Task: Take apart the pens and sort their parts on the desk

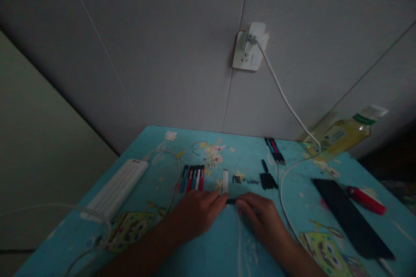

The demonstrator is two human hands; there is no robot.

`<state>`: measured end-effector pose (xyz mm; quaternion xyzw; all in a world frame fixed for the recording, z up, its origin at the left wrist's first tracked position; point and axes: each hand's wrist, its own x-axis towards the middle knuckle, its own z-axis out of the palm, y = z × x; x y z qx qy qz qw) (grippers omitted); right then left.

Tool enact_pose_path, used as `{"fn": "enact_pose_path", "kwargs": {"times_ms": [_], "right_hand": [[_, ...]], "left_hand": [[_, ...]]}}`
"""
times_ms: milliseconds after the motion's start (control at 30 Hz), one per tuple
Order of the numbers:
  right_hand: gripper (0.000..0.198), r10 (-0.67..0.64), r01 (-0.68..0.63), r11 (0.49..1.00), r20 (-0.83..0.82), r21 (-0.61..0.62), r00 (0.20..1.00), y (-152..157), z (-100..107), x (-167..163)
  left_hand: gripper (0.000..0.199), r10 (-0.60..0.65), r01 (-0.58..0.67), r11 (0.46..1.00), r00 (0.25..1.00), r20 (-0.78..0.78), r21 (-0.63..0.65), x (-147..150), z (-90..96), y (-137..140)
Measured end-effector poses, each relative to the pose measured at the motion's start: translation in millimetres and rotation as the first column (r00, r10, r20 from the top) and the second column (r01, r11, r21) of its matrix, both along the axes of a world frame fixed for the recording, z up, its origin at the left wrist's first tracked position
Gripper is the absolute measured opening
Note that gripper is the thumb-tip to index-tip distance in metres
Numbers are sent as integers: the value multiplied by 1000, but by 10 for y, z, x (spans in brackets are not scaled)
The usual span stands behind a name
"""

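My left hand (200, 207) and my right hand (261, 212) meet near the front middle of the table, fingers closed. Between their fingertips runs a short black pen part (231, 201), gripped at both ends; its ends are hidden by the fingers. Just beyond my left hand lie several blue, red and white pen barrels (194, 177) in a row. Slim silvery-white refills (225, 179) lie side by side past the fingertips. Small dark pieces (238, 179) and tiny springs (252, 181) come to their right, then several black pen grips (268, 180).
Several pens (274, 150) lie at the back right. A white power strip (115, 186) is at left, a white cable (282, 181) crosses the right side. Further right are a dark flat strip (352, 216), a red object (366, 200) and a tilted-looking bottle (346, 134) of yellow liquid.
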<state>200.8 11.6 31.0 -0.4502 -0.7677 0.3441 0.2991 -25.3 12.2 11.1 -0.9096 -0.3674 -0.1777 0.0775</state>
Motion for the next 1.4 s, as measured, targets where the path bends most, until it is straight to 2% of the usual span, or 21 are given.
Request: {"fn": "enact_pose_path", "kwargs": {"times_ms": [200,300,400,700,900,1000,1133,1300,1400], "right_hand": [[14,-33,32,999,-93,-9,995,11,-22,-12],[14,-34,34,999,-119,-1,992,13,-16,-13],[16,-29,30,1000,-146,4,989,5,0,-12],[18,5,16,989,-139,150,990,20,-61,-8],[20,-61,61,998,-121,-9,991,24,-34,-14],[19,-53,51,999,-107,-17,993,28,-37,-15],[18,-84,90,993,-73,79,994,53,-71,50],[18,-217,202,955,49,216,975,175,-100,268],[17,-223,154,934,188,324,957,276,-118,404]], "left_hand": [[27,39,-41,996,999,-29,-74,8,2,9],[27,68,-70,992,997,-24,-104,13,-4,10],[28,47,-48,995,999,-13,-91,16,-13,3],[32,106,-102,981,994,12,-167,45,28,-32],[30,83,-81,988,997,9,-133,37,44,-36],[29,98,-97,986,995,1,-134,37,37,-37],[28,106,-105,980,994,-4,-170,27,17,-21],[28,115,-113,979,993,3,-168,10,0,-6],[29,116,-115,982,993,1,-152,6,-11,-7]]}}
